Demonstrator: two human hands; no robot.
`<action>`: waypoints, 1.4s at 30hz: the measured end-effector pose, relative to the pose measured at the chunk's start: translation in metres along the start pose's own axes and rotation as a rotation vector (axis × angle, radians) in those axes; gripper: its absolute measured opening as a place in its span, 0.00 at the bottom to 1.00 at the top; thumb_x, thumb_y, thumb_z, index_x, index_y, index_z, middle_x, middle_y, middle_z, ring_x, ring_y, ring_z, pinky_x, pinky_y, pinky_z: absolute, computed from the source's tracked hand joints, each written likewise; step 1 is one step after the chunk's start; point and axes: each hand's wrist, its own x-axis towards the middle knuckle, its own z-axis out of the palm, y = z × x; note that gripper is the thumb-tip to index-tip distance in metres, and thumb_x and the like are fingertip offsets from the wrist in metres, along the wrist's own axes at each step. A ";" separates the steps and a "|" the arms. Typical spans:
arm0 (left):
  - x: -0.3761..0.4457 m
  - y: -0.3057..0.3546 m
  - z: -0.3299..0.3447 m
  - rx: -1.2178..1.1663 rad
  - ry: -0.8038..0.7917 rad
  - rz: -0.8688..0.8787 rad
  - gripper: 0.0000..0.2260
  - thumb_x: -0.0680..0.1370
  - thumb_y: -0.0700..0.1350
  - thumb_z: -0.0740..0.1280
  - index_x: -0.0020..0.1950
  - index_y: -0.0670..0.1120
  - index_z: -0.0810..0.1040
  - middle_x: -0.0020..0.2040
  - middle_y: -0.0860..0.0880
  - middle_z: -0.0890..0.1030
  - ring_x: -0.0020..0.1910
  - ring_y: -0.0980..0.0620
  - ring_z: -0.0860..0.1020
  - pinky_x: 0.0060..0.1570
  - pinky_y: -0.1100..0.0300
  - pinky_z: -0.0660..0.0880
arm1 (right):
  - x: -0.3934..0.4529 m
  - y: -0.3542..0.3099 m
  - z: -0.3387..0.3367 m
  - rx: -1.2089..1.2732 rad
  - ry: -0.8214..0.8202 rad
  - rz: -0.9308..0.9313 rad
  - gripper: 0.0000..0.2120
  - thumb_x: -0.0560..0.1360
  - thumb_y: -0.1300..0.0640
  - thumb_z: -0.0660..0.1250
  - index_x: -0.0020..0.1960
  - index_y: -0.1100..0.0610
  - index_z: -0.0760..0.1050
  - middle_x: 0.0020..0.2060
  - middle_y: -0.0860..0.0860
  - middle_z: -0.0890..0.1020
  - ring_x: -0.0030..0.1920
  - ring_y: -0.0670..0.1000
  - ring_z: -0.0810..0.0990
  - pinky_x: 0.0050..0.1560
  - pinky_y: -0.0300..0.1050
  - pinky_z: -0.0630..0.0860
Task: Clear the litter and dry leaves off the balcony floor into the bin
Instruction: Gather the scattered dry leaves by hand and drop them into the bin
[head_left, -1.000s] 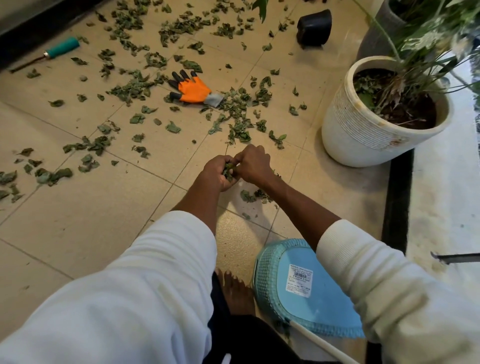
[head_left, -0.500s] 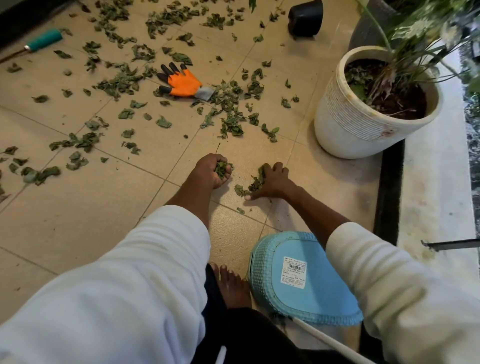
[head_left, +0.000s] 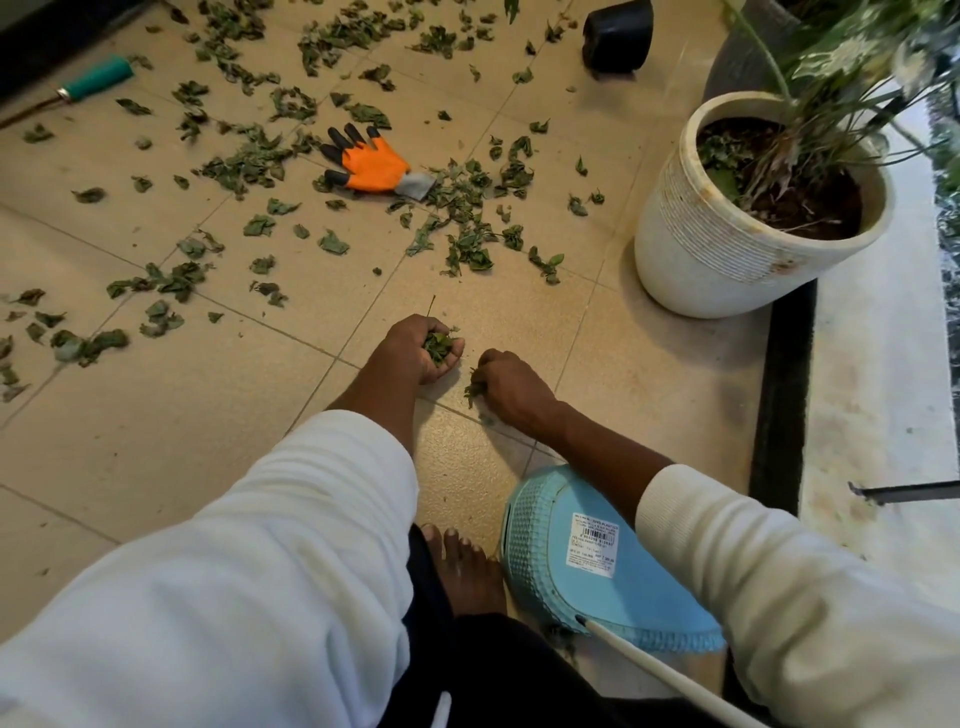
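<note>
Dry green leaves lie scattered over the beige tiled floor, thickest at the back and around an orange glove. My left hand is cupped around a bunch of leaves, just above the floor. My right hand presses on the tile beside it, fingers closed on a few leaves. A light blue bin with a white label lies near my bare foot, under my right forearm; its opening is hidden.
A white ribbed plant pot stands at the right by a black floor strip. A small black pot lies at the back. A teal-handled tool lies far left. A white stick crosses the bin's near edge.
My hands were together a second ago, then parted. The right hand dropped to the floor, spread over leaves, and has now closed on them. The left keeps its bunch.
</note>
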 end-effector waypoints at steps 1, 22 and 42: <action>0.000 0.000 -0.001 0.002 0.002 -0.013 0.05 0.80 0.35 0.62 0.45 0.35 0.72 0.43 0.39 0.76 0.37 0.45 0.77 0.29 0.55 0.80 | 0.000 0.003 -0.003 0.002 -0.005 0.017 0.09 0.76 0.62 0.66 0.54 0.61 0.83 0.52 0.58 0.79 0.50 0.58 0.78 0.47 0.51 0.77; -0.007 -0.006 0.007 -0.015 -0.202 0.050 0.10 0.79 0.45 0.68 0.54 0.38 0.77 0.51 0.37 0.80 0.49 0.38 0.79 0.54 0.41 0.76 | 0.035 -0.026 -0.070 0.676 -0.065 0.377 0.15 0.74 0.66 0.58 0.56 0.60 0.77 0.52 0.60 0.81 0.53 0.58 0.81 0.53 0.57 0.81; 0.002 -0.012 0.016 -0.129 -0.170 -0.134 0.06 0.77 0.37 0.68 0.42 0.40 0.72 0.38 0.43 0.74 0.34 0.49 0.74 0.26 0.60 0.78 | -0.003 0.026 -0.080 0.286 -0.221 0.516 0.22 0.69 0.53 0.78 0.54 0.67 0.79 0.50 0.62 0.83 0.47 0.58 0.83 0.49 0.53 0.80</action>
